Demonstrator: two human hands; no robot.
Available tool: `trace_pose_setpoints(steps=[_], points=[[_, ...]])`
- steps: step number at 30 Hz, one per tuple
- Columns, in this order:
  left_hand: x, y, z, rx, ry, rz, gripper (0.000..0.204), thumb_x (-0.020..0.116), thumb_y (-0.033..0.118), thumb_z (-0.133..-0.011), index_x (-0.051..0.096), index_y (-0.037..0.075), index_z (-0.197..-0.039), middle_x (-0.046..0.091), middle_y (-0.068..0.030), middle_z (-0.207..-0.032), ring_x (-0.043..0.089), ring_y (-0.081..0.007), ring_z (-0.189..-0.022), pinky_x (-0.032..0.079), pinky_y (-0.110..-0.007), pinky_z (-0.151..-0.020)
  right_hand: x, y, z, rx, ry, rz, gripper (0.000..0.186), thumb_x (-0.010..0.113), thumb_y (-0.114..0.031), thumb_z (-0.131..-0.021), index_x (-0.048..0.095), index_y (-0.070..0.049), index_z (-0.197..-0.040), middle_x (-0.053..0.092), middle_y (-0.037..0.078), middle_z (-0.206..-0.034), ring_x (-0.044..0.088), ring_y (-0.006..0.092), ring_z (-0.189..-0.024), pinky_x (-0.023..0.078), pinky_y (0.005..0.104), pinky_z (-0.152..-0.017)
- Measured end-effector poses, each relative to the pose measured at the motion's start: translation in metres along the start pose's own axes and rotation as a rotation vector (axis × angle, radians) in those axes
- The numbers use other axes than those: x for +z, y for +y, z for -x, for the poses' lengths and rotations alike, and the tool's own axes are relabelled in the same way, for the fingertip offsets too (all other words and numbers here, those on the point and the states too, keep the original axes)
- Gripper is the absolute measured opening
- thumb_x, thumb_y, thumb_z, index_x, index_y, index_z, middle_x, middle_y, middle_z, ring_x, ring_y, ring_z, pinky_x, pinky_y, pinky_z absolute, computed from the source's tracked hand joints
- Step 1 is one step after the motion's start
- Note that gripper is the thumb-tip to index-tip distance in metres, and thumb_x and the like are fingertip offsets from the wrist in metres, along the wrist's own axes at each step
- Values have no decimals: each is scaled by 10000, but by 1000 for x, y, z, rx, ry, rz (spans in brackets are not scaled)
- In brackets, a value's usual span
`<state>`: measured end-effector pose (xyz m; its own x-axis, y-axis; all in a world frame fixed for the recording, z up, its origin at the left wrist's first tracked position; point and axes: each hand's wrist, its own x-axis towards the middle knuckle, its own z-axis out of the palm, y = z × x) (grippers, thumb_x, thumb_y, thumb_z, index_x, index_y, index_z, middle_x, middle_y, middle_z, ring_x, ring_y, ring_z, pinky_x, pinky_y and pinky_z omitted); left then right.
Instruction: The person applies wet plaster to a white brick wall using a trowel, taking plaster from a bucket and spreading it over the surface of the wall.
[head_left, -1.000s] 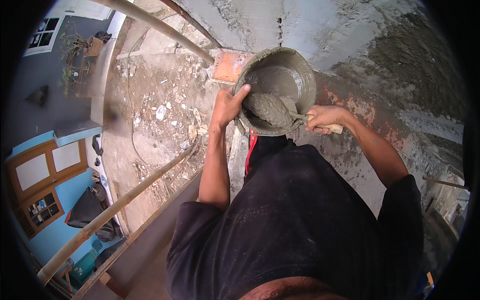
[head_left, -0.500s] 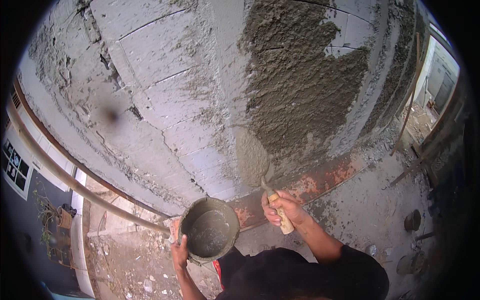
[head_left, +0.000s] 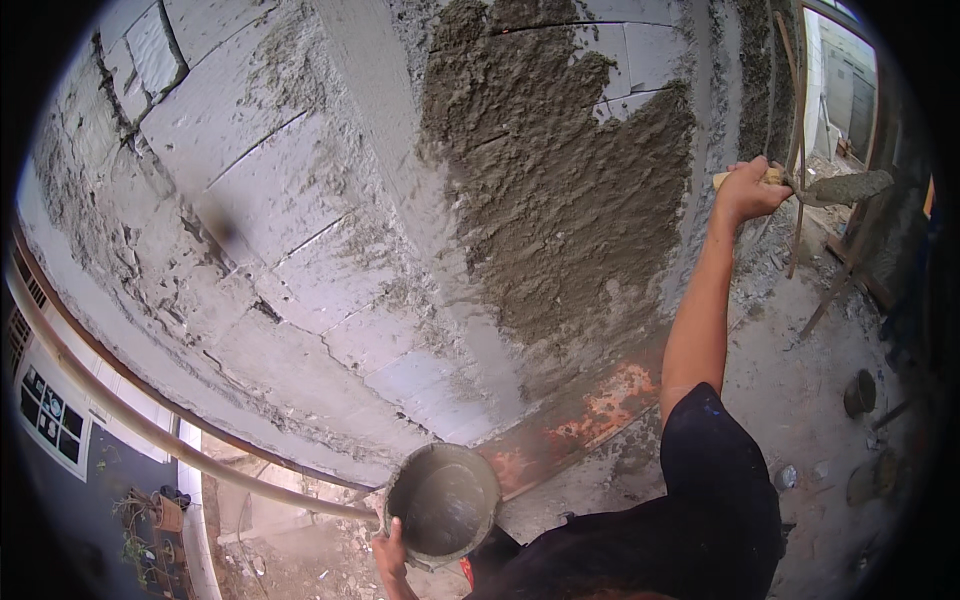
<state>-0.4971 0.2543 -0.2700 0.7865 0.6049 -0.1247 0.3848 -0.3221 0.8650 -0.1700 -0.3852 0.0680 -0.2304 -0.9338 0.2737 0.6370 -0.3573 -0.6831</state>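
My right hand (head_left: 752, 190), arm stretched far out to the right, is wrapped round the wooden handle of a trowel (head_left: 845, 189). Grey mortar appears to lie on the blade, which points right, away from the wall patch. Low in the middle, my left hand (head_left: 392, 552) grips the rim of a round mortar-caked bucket (head_left: 442, 500), thumb on the near left edge. Wet grey mortar coats the bucket's inside. In front of me stands a block wall (head_left: 290, 190) with a large rough patch of dark wet mortar (head_left: 570, 190).
A long pole (head_left: 180, 435) curves along the lower left. Potted plants (head_left: 165, 512) stand beyond it. Slanted wooden props (head_left: 797, 130) rise at the right near a doorway. A dark bucket (head_left: 860, 393) sits on the rubble-strewn floor at right. An orange-stained ledge (head_left: 600, 400) runs along the wall's foot.
My right hand has swung the trowel from the wall's lower middle up and far to the right. The view has shifted, and the bucket in my left hand appears slightly lower and further right.
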Motion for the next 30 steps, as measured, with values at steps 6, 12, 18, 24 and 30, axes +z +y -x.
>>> trace_pose_setpoints(steps=[6, 12, 18, 24, 30], points=[[-1, -7, -4, -48, -54, -102, 557, 685, 451, -899, 480, 35, -591, 460, -15, -535, 397, -106, -461, 294, -332, -402, 37, 109, 95, -33, -948, 842, 300, 584, -169, -894, 515, 21, -1115, 657, 277, -1064, 636, 457, -1009, 513, 530, -838], [-7, 13, 10, -60, 66, -233, 624, 699, 486, -864, 501, -30, -574, 450, -37, -542, 393, -139, -544, 344, -387, -484, -159, 3, 274, 241, -1889, 267, 345, 635, -178, -812, 550, 72, -1035, 639, 294, -837, 673, 412, -858, 498, 486, -683], [16, 55, 14, 10, -72, -118, 390, 693, 325, -909, 637, -58, -859, 505, 4, -633, 414, -99, -582, 347, -336, -497, -261, 9, 340, -403, -2909, 365, 351, 624, -262, -843, 662, 30, -1034, 692, 234, -924, 687, 381, -918, 533, 475, -805], [38, 52, 18, 54, -165, 39, 339, 699, 255, -912, 679, -61, -1034, 640, -39, -779, 529, -120, -694, 465, -321, -640, -351, 23, 443, -834, -3205, 241, 233, 717, -119, -765, 733, 5, -961, 726, 170, -933, 720, 304, -864, 559, 440, -667], [32, 51, 22, 10, -220, 89, 364, 721, 242, -894, 672, -61, -1090, 698, -71, -912, 590, -131, -813, 502, -317, -755, -336, -2, 437, 45, -3777, 455, 243, 746, -211, -828, 659, 13, -797, 641, 78, -710, 596, 202, -553, 462, 345, -447]])
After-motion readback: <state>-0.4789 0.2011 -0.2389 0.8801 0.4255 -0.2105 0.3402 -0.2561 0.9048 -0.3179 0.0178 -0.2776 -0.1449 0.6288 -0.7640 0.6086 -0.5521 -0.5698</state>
